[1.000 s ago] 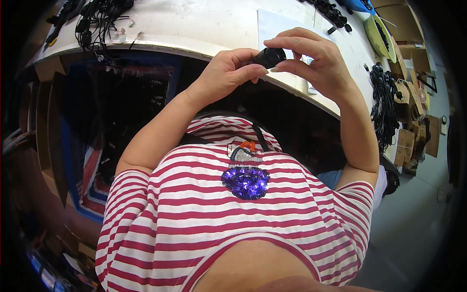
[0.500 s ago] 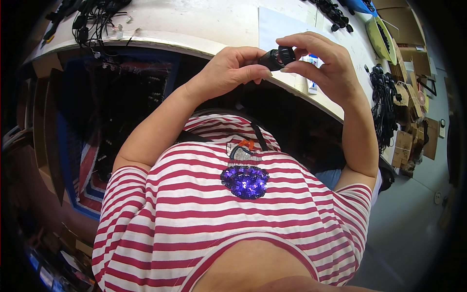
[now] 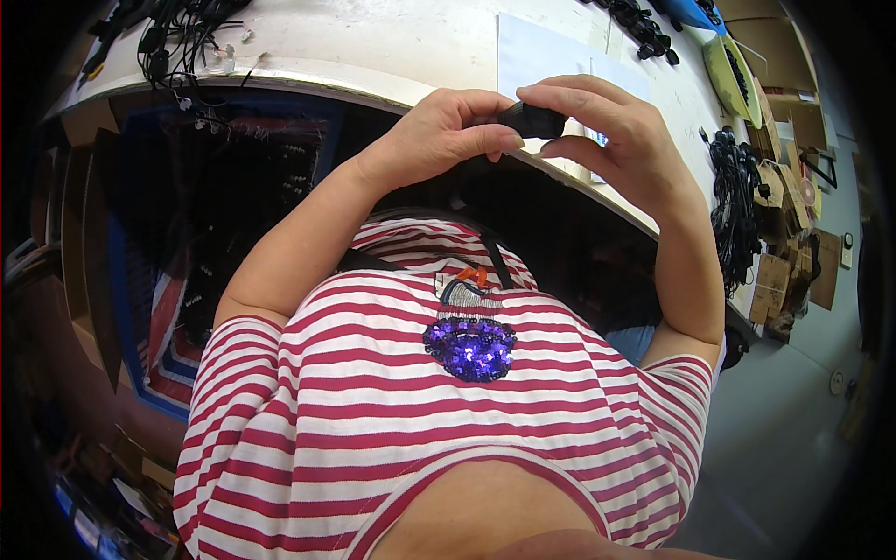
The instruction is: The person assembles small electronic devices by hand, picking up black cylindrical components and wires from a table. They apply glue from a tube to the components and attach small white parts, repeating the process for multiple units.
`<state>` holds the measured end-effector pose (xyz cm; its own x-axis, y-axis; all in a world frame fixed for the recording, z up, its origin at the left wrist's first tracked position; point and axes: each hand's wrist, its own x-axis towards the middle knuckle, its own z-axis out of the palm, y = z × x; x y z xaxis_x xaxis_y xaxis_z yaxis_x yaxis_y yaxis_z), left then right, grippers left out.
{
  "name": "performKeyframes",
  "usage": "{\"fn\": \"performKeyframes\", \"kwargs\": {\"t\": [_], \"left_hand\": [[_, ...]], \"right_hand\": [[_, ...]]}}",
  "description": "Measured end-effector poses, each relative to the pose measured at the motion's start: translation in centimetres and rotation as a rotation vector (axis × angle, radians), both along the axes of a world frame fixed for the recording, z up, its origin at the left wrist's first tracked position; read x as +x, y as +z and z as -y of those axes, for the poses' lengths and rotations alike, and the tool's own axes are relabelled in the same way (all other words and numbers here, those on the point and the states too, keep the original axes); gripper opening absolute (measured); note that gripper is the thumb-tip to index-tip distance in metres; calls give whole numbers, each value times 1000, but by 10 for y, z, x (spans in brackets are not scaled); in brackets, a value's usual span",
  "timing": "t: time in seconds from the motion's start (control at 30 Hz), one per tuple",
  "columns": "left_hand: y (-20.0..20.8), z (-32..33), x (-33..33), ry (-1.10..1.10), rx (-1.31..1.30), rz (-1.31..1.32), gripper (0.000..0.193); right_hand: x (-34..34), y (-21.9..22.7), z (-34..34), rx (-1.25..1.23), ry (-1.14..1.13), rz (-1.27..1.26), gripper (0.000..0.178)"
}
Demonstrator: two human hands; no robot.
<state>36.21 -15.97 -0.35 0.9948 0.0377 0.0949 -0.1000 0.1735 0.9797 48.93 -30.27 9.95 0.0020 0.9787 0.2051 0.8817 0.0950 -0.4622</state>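
Note:
A short black cylindrical part (image 3: 536,121), which looks like a plastic fitting, is held lying sideways just over the table's front edge. My left hand (image 3: 446,131) is closed on its left end, thumb along the near side. Around its right end curl the thumb and index finger of my right hand (image 3: 623,135), one at the near side and one at the far side. The part now looks like one continuous dark body. Behind my right hand, a small white-and-blue item (image 3: 598,138) is mostly hidden on the table.
White paper sheets (image 3: 537,56) lie on the white table (image 3: 373,47). Black cables (image 3: 187,42) sit at the far left, more bundled cables (image 3: 733,201) at the right edge. A light-green basin (image 3: 733,79) holds dark pieces. Cardboard boxes (image 3: 773,280) stand beyond. A blue-edged container (image 3: 131,308) is below left.
The black ring at the part's right end has closed against the body, hiding the lighter gap seen before. My right index finger has shifted left over the part. My left hand stays nearly still.

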Motion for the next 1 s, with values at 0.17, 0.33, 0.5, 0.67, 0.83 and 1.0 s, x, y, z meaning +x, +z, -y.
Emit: {"fn": "performKeyframes", "kwargs": {"t": [0.17,0.33,0.5,0.67,0.83,1.0], "left_hand": [[-3,-2,3,-61,-45,-15,22],[-5,4,5,15,21,31,23],[-4,2,7,4,-2,20,24],[-2,0,6,-34,14,-1,23],[-4,3,8,-23,-9,30,21],[2,5,4,-146,-40,10,23]], "right_hand": [[3,-3,3,-40,-42,-31,44],[-2,-6,7,-59,-166,59,39],[-1,-5,6,-2,-120,22,45],[4,-6,9,-34,-113,48,44],[-1,-1,5,38,-84,149,36],[-1,3,12,4,-88,294,40]]}}
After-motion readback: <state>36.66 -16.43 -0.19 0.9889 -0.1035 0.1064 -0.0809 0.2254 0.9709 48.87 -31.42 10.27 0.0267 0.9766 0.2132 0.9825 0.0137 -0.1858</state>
